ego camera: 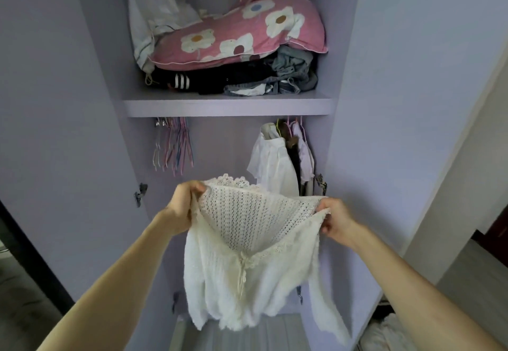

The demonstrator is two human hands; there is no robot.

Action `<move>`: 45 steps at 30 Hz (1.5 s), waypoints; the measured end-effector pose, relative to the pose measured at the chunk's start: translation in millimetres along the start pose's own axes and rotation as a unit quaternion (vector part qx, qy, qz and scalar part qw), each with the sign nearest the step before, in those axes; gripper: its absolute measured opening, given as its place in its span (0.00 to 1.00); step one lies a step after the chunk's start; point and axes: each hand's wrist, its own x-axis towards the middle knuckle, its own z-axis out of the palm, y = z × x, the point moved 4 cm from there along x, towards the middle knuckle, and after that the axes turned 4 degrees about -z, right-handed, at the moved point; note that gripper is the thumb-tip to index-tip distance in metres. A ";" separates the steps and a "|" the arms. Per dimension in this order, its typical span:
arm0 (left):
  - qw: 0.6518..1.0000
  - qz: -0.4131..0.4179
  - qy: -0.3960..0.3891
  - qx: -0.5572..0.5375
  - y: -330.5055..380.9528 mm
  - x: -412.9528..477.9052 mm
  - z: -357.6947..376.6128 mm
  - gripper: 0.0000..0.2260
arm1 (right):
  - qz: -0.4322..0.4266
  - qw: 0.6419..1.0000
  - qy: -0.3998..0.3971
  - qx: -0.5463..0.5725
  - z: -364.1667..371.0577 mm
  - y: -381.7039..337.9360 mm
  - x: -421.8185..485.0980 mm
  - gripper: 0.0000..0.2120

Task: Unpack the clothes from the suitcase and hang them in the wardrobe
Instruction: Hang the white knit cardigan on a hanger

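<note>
**Item 1: white knit top** [255,262]. Ctr of frame, lower half, in front of open wardrobe [82,103]. Held up in mid-air by its upper edge, spread wide, body & sleeves hanging down, lace neckline toward camera. Prob. opened out like this to find neck/shoulders for a hanger. Not on a hanger yet.

**Item 2: left hand** [182,205]. Left of ctr. Fingers curled round the top's edge by the lace trim, gripping firmly.

**Item 3: right hand** [336,220]. Right of ctr, a bit lower. Thumb & fingers pinching the opposite edge. Knit stretched fairly flat between the two hands.

**Item 4: empty hangers** [173,144]. Bunch, pink/white, under the shelf, above left hand. Nearest spares, so likely the next reach. One hand would have to let go first.

**Item 5: hung clothes** [277,163]. White shirt + a few more, ctr-right, same level as the hangers. Gap between these & the spare hangers looks like room for the top.

**Item 6: shelf** [228,107]. Upper ctr. Carries pink flowered pillow [247,34], white bedding behind at upper left, dark folded clothes [220,81] & denim underneath. Stacked storage, not hanging space.

**Item 7: suitcase.** Not clearly in view. Pale bundle at btm right corner, can't tell what.

**Note:** open knit, prob. snags easily on a hook & sags if hung off one shoulder.
</note>
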 end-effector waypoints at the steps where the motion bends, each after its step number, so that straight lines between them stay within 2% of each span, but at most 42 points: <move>1: 1.000 0.017 0.009 -0.011 2.8 -0.7 10.6 0.08 | 0.004 1.000 -0.005 0.030 3.6 2.5 1.1 0.18; 4: 0.996 0.039 0.047 0.067 4.4 5.8 31.5 0.19 | -0.004 0.998 -0.046 0.031 11.9 3.4 -3.4 0.16; 6: 0.992 0.078 0.083 0.062 9.1 9.4 33.4 0.25 | -0.011 0.994 -0.111 -0.021 13.0 5.3 -5.2 0.11; 8: 0.983 0.105 0.139 0.050 11.1 13.6 28.0 0.22 | 0.003 0.983 -0.184 -0.020 12.4 8.8 -7.3 0.04; 10: 0.968 0.133 0.207 0.056 14.3 13.0 19.6 0.17 | 0.003 0.976 -0.218 0.014 8.7 13.8 -4.9 0.08; 11: 0.961 0.143 0.229 0.059 14.7 12.7 17.7 0.16 | -0.017 0.978 -0.206 -0.005 3.9 16.4 0.8 0.11; 13: 0.954 0.160 0.247 0.065 14.3 14.5 16.1 0.15 | -0.084 0.969 -0.177 -0.151 0.9 18.9 8.3 0.15; 15: 0.948 0.166 0.261 0.076 15.3 13.1 19.8 0.15 | -0.148 0.932 -0.152 -0.293 1.0 18.0 9.2 0.17; 16: 0.946 0.169 0.263 0.084 15.7 12.4 20.6 0.15 | -0.174 0.920 -0.141 -0.320 1.1 17.4 10.4 0.15; 19: 0.943 0.172 0.227 0.173 14.1 11.0 28.8 0.15 | -0.236 0.905 -0.109 -0.336 5.0 9.1 3.2 0.16; 21: 0.941 0.170 0.161 0.243 9.4 7.4 42.1 0.16 | -0.278 0.893 -0.091 -0.343 10.7 -0.6 -1.8 0.23; 23: 0.933 0.166 0.077 0.311 2.0 1.1 60.4 0.24 | -0.292 0.884 -0.096 -0.353 19.8 -11.4 -7.2 0.25; 25: 0.910 0.159 0.003 0.383 -7.0 -5.3 81.6 0.37 | -0.299 0.877 -0.130 -0.352 29.2 -22.6 -14.4 0.19; 27: 0.876 0.152 -0.042 0.455 -16.8 -6.4 99.9 0.41 | -0.325 0.856 -0.161 -0.369 37.1 -31.4 -19.0 0.08; 28: 0.861 0.154 -0.046 0.482 -19.4 -4.8 106.1 0.37 | -0.333 0.847 -0.169 -0.378 39.3 -35.3 -18.8 0.04; 30: 0.838 0.166 -0.007 0.521 -21.8 0.1 112.2 0.21 | -0.334 0.846 -0.179 -0.374 39.8 -39.8 -16.5 0.05; 32: 0.829 0.180 0.053 0.527 -18.4 -0.3 112.5 0.14 | -0.326 0.861 -0.169 -0.352 34.6 -42.8 -9.4 0.14; 34: 0.827 0.199 0.080 0.520 -15.7 -2.3 109.7 0.10 | -0.321 0.873 -0.151 -0.334 29.2 -44.7 -3.3 0.25; 36: 0.820 0.217 0.078 0.524 -13.1 -5.9 108.0 0.09 | -0.321 0.880 -0.140 -0.320 25.9 -43.8 3.0 0.28; 40: 0.829 0.226 0.084 0.505 -8.0 -7.6 98.4 0.10 | -0.330 0.885 -0.134 -0.300 33.1 -39.9 13.1 0.27; 43: 0.835 0.215 0.138 0.487 -2.3 -8.4 87.0 0.15 | -0.327 0.888 -0.150 -0.286 53.8 -38.2 21.7 0.17; 45: 0.817 0.212 0.191 0.501 1.0 -12.1 76.2 0.17 | -0.320 0.886 -0.172 -0.288 75.4 -36.9 27.2 0.10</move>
